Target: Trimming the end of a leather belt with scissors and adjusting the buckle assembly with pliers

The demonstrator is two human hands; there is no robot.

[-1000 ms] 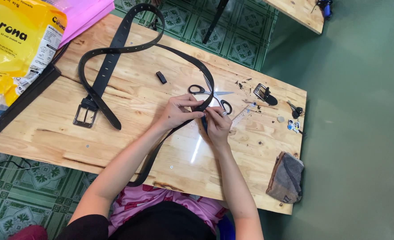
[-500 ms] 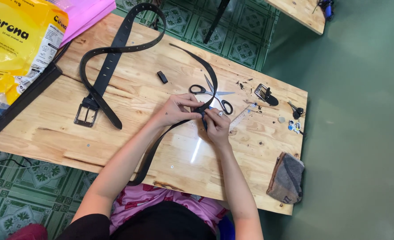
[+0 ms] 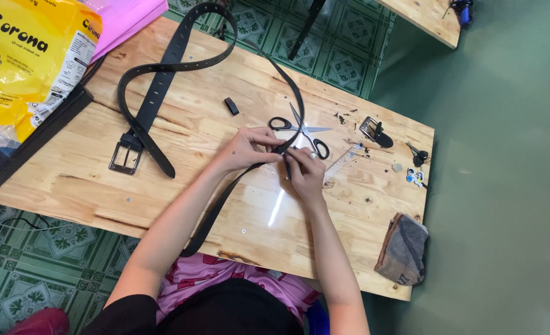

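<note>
Green patterned floor tiles surround a pale wooden desk point(image 3: 163, 186) seen from above, with plain green floor to the right. Both of the person's hands meet near the middle of the desk on a thin black strap point(image 3: 225, 198), which runs from their fingers down past the near desk edge toward the lap and, the other way, arcs up over the far edge. The left hand point(image 3: 247, 147) is closed in a pinch on the strap; the right hand point(image 3: 305, 172) is also closed on it just beside the left, though whether it holds a small tool as well is too small to tell. The step in hand looks like fine work on one spot of the strap, and it seems to call for steady fingertips and a taut strap between the two grips.

Just behind the hands lie black-handled scissors point(image 3: 300, 131), blades open, almost touching the strap. Further left a wider black belt point(image 3: 157, 99) with a metal buckle point(image 3: 126, 158) loops across the desk. A loose buckle point(image 3: 374, 130), small bits and a folded grey cloth point(image 3: 405, 248) sit toward the right edge; a yellow bag point(image 3: 27, 56) covers the far left corner. Bare wood lies open in front of the hands and to their left, while the right side is cluttered near its edge.
</note>
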